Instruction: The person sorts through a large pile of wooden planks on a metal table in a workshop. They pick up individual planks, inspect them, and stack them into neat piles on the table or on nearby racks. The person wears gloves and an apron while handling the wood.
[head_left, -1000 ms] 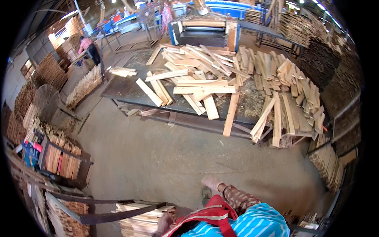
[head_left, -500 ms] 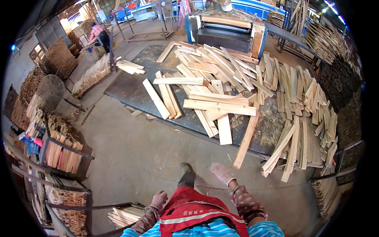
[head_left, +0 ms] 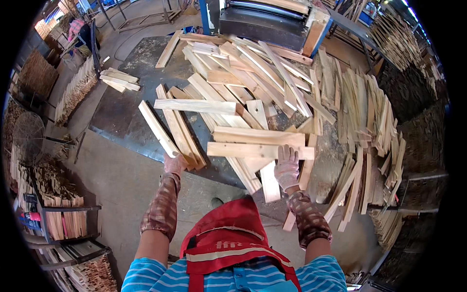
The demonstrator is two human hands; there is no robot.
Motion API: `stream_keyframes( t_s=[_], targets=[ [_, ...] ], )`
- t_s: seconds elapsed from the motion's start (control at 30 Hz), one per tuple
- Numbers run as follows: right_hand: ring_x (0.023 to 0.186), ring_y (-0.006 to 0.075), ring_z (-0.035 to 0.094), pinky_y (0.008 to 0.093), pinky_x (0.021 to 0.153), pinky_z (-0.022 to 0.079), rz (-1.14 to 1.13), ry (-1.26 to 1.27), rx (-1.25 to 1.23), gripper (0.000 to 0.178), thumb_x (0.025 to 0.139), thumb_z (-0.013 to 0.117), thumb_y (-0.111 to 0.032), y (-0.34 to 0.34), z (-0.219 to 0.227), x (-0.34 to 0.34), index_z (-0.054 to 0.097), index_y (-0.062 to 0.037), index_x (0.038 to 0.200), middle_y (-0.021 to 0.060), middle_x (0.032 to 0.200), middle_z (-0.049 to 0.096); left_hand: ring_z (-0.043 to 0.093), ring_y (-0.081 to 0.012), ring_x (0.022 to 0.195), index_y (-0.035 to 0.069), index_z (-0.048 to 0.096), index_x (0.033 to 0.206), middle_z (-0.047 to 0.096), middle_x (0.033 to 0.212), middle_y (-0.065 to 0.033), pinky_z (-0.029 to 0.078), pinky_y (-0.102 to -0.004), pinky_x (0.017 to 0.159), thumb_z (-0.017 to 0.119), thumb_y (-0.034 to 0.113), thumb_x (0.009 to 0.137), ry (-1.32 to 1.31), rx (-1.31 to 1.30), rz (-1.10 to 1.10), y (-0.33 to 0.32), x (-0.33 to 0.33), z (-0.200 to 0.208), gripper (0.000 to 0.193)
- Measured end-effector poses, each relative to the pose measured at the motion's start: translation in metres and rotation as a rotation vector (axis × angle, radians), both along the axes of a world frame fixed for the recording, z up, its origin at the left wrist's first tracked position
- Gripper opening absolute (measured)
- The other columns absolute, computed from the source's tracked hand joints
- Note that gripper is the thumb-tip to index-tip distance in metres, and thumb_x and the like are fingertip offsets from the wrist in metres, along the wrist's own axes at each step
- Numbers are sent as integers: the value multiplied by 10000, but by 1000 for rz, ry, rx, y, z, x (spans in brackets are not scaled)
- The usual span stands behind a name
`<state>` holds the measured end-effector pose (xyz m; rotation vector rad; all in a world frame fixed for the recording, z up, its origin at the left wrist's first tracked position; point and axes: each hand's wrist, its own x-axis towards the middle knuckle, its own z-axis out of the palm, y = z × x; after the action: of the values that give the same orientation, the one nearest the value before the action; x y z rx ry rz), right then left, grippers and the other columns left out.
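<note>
Left hand [head_left: 173, 164]: at slanted board [head_left: 158, 129] end; finger closure unclear
Right hand [head_left: 287, 169]: fingers [head_left: 286, 153] outstretched flat on crosswise board [head_left: 243, 150]
Surface [head_left: 116, 112]: dark, board-strewn

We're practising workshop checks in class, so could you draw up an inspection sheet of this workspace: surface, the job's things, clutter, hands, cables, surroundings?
Surface: dark table, dusty in places, largely covered by wood.
Job's things: pale boards piled at crossing angles, including a slanted board and a crosswise board.
Clutter: a small group of boards at the table's left edge; some board ends overhang the near edge.
Hands: both gloved; left hand at the slanted board's near end, grip unclear; right hand laid on the crosswise board, fingers extended.
Cables: none clearly made out.
Surroundings: machine beyond the table; fan and stacked wood at left; co-worker at far left.
</note>
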<state>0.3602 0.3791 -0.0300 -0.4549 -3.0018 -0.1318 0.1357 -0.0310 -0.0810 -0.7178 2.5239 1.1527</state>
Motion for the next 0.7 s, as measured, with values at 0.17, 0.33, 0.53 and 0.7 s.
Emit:
stream_keyframes(
  t_s=[0.17, 0.33, 0.53, 0.7],
  targets=[
    [1350, 386, 432, 549, 1176, 274, 106, -165, -77, 648, 815, 583, -201, 47, -1, -39, 488, -33, 1434, 179, 1459, 491, 564, -443, 1243, 39, 357, 1435, 537, 1387, -285, 469, -483, 1061, 819, 311, 773, 17, 7, 109, 31, -33, 8, 852],
    [1123, 356, 595, 479, 1012, 459, 389, -185, -109, 561, 846, 643, -289, 79, 29, -60, 562, -42, 1343, 161, 1248, 620, 535, -441, 1265, 47, 308, 1435, 538, 1357, -266, 466, -498, 1066, 824, 297, 705, 107, -278, 50, 17, -43, -18, 928],
    [895, 355, 691, 482, 776, 558, 330, -301, -392, 368, 896, 636, -305, 101, 69, -71, 641, -124, 1217, 147, 1041, 704, 592, -459, 1181, 57, 300, 1501, 599, 1248, -280, 489, -489, 1018, 754, 145, 698, 100, 5, 294, 31, -62, 21, 926],
    [902, 355, 684, 427, 728, 574, 254, -76, -622, 278, 902, 647, -192, 10, 132, -157, 654, -82, 1157, 147, 1023, 696, 523, -436, 1295, 48, 224, 1578, 455, 1444, -322, 443, -492, 1068, 786, 176, 696, 97, 274, 252, 45, -40, 48, 1054]
  ],
)
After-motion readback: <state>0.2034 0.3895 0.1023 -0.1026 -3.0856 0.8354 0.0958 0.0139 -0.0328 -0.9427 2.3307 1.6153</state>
